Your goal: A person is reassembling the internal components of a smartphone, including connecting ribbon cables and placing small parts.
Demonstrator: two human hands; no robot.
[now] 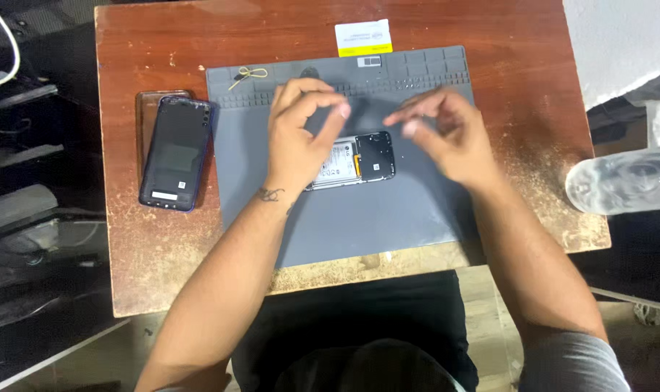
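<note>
worn wooden table (pixel 163 247), seen from above, its red-brown finish scuffed pale along the near edge. on it lies a grey repair mat (pixel 359 225) with ribbed slots and small trays along its far edge. to the left of the mat, on the bare wood, rests a detached phone back cover (pixel 176 154), dark, inner face up, lying over a brownish flat piece that shows only at its far-left edge. at the mat's centre lies the opened phone (pixel 359 160), back removed, a pale battery area and a dark board section exposed, its left end hidden under the left wrist. left hand (pixel 297 134) hovers above the phone, thumb and forefinger curled toward one another; motion blur at the fingertips leaves it unclear whether they pinch something small. right hand (pixel 446 134) hovers above and just right of the phone, fingers loosely bent and apart, blurred, apparently holding nothing. far edge: a white-and-yellow card (pixel 364 38) beyond the mat; a thin yellowish tie or wire (pixel 247 75) on the mat's far-left corner. a clear plastic bottle (pixel 624 180) lies off the table's right edge. judgement: fine work on the open phone goes best with both hands low and steadied over the mat, any small parts set into the mat's trays, and the exposed board touched only at its edges.
</note>
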